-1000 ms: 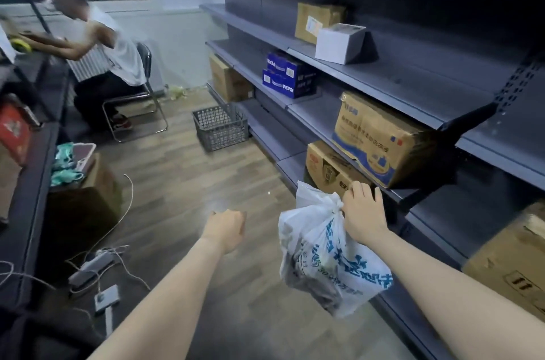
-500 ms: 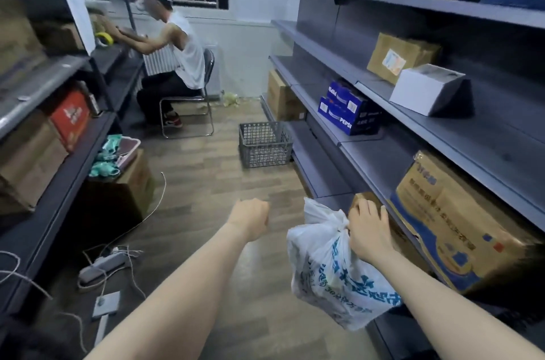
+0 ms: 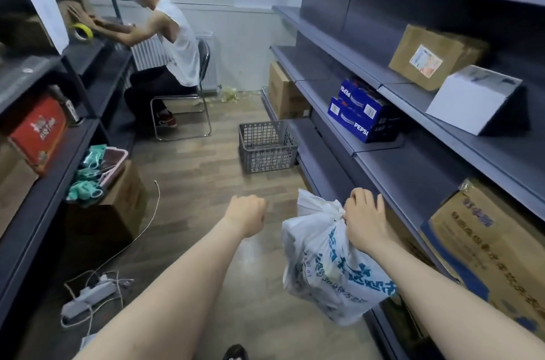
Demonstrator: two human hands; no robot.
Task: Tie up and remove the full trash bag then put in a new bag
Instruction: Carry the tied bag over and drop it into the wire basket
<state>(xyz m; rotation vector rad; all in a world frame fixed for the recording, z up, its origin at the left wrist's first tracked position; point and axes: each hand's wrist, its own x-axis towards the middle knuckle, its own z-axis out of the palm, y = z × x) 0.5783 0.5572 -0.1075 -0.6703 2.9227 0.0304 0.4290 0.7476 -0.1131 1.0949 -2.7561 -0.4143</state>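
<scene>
Nearing the grey basket (image 3: 267,147), the right hand (image 3: 364,222) is gripping the knotted trash bag (image 3: 327,265) beside the shelf edge (image 3: 392,179), fingers curled; left hand (image 3: 246,213) is fisted, empty; open floor ahead; bag contents unclear

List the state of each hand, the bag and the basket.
Right hand: grips the bag at its knot.
Left hand: fisted, holding nothing.
Bag: tied, full, hanging clear of the floor.
Basket: upright on the floor, unlined.

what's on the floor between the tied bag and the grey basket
Only bare wood floor separates the tied bag from the grey basket, in the head view.
</scene>
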